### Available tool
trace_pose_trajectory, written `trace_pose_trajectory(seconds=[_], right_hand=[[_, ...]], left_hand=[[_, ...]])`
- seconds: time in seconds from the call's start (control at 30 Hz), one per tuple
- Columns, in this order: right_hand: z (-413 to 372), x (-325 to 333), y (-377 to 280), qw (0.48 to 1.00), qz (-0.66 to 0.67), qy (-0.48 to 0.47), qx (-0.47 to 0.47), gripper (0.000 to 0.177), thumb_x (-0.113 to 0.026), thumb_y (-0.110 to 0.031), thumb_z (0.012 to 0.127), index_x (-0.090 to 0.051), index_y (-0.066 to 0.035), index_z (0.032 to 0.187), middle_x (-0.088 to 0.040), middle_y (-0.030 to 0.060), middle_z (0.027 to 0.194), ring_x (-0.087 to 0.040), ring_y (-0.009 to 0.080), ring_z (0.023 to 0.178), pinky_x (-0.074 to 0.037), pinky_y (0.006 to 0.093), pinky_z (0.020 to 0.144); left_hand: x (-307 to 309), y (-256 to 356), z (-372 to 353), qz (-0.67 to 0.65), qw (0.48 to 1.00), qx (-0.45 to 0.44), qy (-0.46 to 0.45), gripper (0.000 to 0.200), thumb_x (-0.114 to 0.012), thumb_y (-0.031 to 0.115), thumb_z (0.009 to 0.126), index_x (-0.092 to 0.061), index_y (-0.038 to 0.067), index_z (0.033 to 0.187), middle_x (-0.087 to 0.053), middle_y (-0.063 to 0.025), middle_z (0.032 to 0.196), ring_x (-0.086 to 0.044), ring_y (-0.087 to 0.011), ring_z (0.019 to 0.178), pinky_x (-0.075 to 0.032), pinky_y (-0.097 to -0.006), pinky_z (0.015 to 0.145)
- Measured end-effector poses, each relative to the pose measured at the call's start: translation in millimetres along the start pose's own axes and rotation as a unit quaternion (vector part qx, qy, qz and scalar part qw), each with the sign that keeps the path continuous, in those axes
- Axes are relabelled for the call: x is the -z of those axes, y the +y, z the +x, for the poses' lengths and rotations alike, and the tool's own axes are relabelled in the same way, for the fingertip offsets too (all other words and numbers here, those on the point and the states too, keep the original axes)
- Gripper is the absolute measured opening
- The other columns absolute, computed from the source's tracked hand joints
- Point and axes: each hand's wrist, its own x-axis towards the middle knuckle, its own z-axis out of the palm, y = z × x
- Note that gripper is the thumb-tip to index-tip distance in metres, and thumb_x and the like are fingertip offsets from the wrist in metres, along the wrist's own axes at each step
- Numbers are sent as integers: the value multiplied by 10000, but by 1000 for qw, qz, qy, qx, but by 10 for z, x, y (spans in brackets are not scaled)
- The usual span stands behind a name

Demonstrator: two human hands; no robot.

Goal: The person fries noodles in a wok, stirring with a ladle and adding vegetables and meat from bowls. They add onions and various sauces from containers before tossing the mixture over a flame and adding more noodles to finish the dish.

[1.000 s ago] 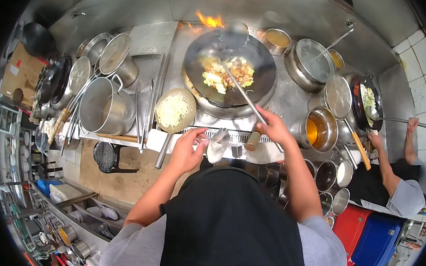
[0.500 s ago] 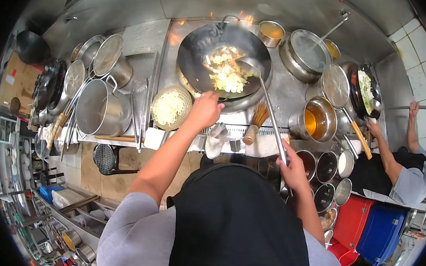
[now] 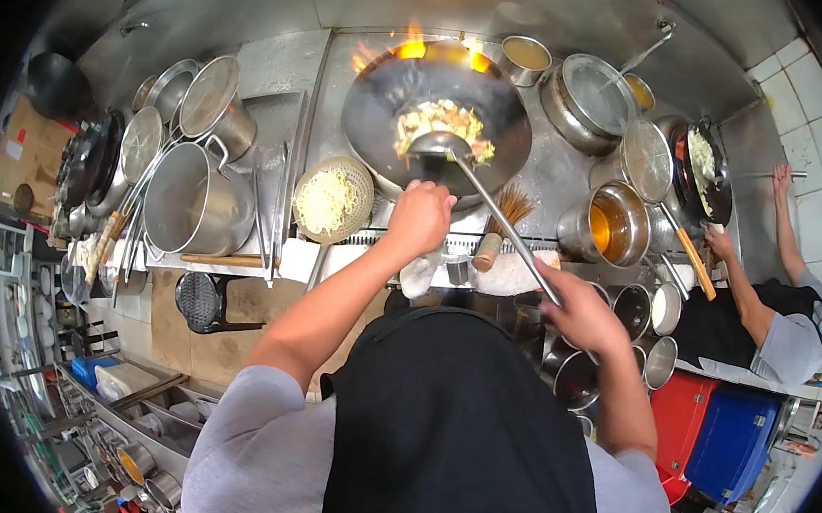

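Observation:
A large black wok [image 3: 368, 115] sits tilted over the burner, flames rising behind its far rim. My left hand [image 3: 420, 219] is closed on its near edge; the grip itself is partly hidden. In the wok lies a heap of chopped vegetables [image 3: 442, 118], pale and green pieces mixed with browner ones. My right hand [image 3: 582, 313] is wrapped round the handle end of a long metal ladle [image 3: 509, 223], whose bowl rests against the near side of the food. Left of the wok, a perforated skimmer [image 3: 351, 173] holds pale noodle-like strands.
Right of the wok stand a bamboo brush [image 3: 488, 252], a pot of amber liquid [image 3: 579, 242] and a lidded pot [image 3: 568, 125]. A big metal pot [image 3: 174, 207] is on the left. At far right, a co-worker's hand [image 3: 718, 242] holds another wok [image 3: 718, 197].
The flames behind the wok have grown. The ladle bowl has moved left and toward me, and the food now lies gathered beyond it. My left hand has shifted slightly right.

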Motion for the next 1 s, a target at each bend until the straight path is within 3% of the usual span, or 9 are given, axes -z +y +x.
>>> trace_pose_trajectory(seconds=[0.2,0.3,0.53,0.63,0.67,0.83,0.9,0.93,1.0], right_hand=[[512,-482,85,993,-30,112,3,768,-696,8,892,-461,-87,1617,-677,269,1141,-657,459,1080,-525,483,982],[202,-537,45,989,-16,144,22,766,-678,15,888,-471,-100,1617,-643,240,1008,-637,446,947,-531,489,910],[-686,-210,46,965,233,51,-112,792,-722,88,856,-526,-106,1598,-720,206,1221,-703,226,1088,-535,344,995],[-393,-190,233,989,89,21,-120,777,-708,84,870,-513,-94,1601,-709,230,1318,-706,258,1174,-517,335,1050],[-214,-281,359,996,40,70,-48,779,-717,72,867,-505,-81,1602,-696,249,1350,-702,283,1194,-519,334,1038],[694,-850,628,950,203,207,-116,722,-664,51,917,-480,-32,1611,-681,227,1424,-694,299,1211,-525,375,1050],[1090,-1248,940,930,164,327,17,728,-667,50,935,-444,-18,1625,-676,225,1423,-685,283,1196,-517,369,1072],[1244,-1374,1031,931,165,326,18,728,-667,50,935,-444,-18,1625,-676,225,1423,-685,283,1196,-517,369,1072],[1443,-1511,1123,922,30,375,86,743,-669,59,941,-409,-11,1633,-726,174,1238,-707,216,949,-595,360,856]], left_hand=[[-490,-184,-643,-2,999,-12,32,213,-644,174,1001,-677,24,853,-655,-201,876,-611,-425,912,-499,-540,807],[-343,-205,-876,-27,998,-12,-47,193,-663,156,986,-689,16,856,-646,-200,887,-602,-418,901,-495,-530,816],[98,-230,100,-19,1000,14,-13,221,-636,162,1008,-709,-7,884,-659,-241,925,-606,-452,930,-495,-540,860],[-114,-355,141,-19,997,48,-62,250,-630,179,1018,-716,-13,884,-679,-257,965,-621,-466,991,-501,-548,921],[-185,-398,129,-18,998,44,-34,250,-633,181,1017,-718,-14,887,-678,-255,967,-619,-464,997,-502,-547,921],[-226,-431,214,-1,997,73,-20,249,-651,208,1019,-739,-10,938,-694,-218,1040,-625,-437,1105,-548,-546,920],[-230,-434,208,-1,996,80,-35,248,-648,205,1022,-736,-10,935,-690,-217,1048,-621,-439,1106,-549,-543,930],[-231,-437,206,0,996,81,-34,248,-648,205,1022,-736,-10,935,-690,-217,1048,-621,-439,1106,-549,-543,930],[-233,-447,192,-8,997,69,-27,246,-650,206,1020,-736,-9,937,-690,-217,1049,-619,-438,1110,-552,-538,935]])
